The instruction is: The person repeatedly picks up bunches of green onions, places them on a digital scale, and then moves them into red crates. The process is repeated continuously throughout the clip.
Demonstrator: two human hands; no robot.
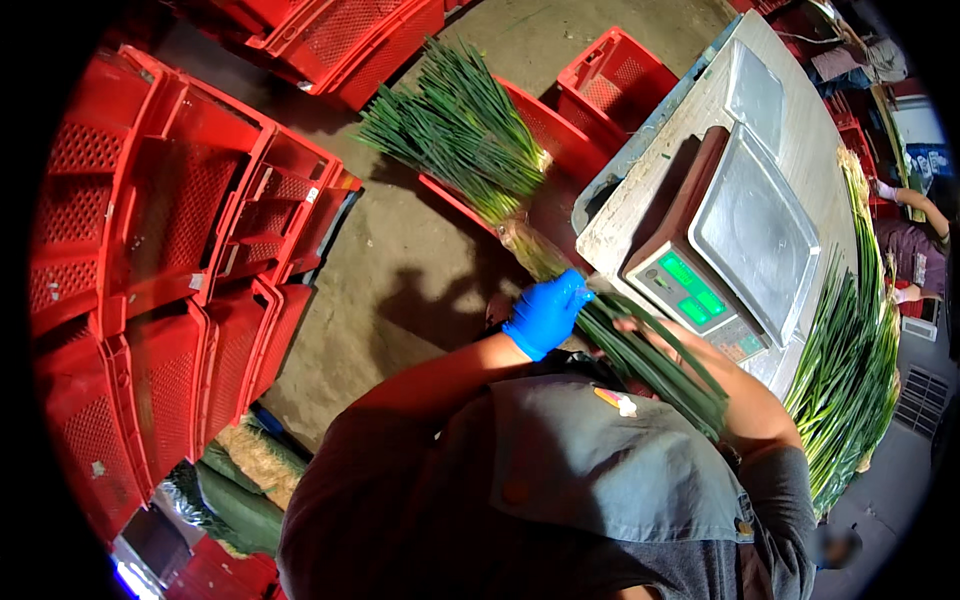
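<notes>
My left hand (pixel 545 315), in a blue glove, is closed on a long bunch of green onions (pixel 650 365) below the scale's front. Its pale end (pixel 530 250), apparently inside clear plastic, points toward the crate; dark leaves trail down across my right forearm. My right hand (pixel 628 330) is mostly hidden behind these leaves, with only part of its fingers showing, so its grip is unclear. A red crate (pixel 555 130) holds more green onions (pixel 450 130). A scale (pixel 755 240) with lit green displays stands on a pale table (pixel 665 165).
Red crates (pixel 170 190) are stacked at left, with more crates (pixel 605 80) behind. Loose green onions (pixel 840 370) lie along the table's right. Another person (pixel 910 240) works at far right. Concrete floor (pixel 340 340) shows between the stacks and table.
</notes>
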